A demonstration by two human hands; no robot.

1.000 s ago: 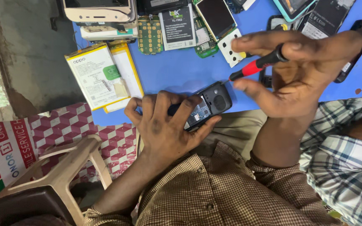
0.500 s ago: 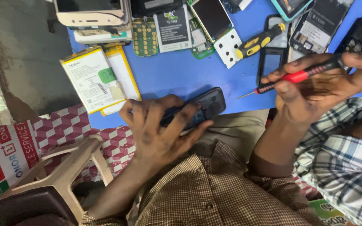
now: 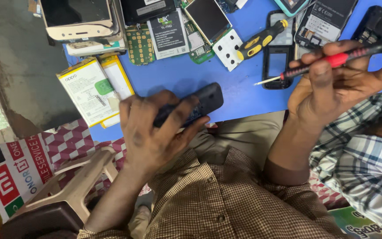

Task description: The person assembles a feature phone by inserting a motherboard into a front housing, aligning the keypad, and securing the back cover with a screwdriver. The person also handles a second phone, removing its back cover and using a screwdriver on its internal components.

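My left hand (image 3: 153, 130) grips a small black phone (image 3: 206, 99) at the near edge of the blue table (image 3: 239, 95), fingers wrapped over its body so only its far end shows. My right hand (image 3: 332, 88) is raised to the right of it and holds a red-and-black screwdriver (image 3: 332, 59), its metal tip pointing left, clear of the phone. Just beyond the tip lies a black phone frame (image 3: 277, 66).
A yellow-and-black screwdriver (image 3: 259, 40), phone batteries (image 3: 89, 90), circuit boards (image 3: 140, 44), a display module (image 3: 208, 17) and phones (image 3: 78, 17) crowd the far table. A plastic stool (image 3: 74, 186) stands lower left. A person's checked sleeve (image 3: 368, 163) is at the right.
My right hand has pulled the screwdriver up and to the right, away from the phone. My left hand has turned the phone over, so its back faces up.
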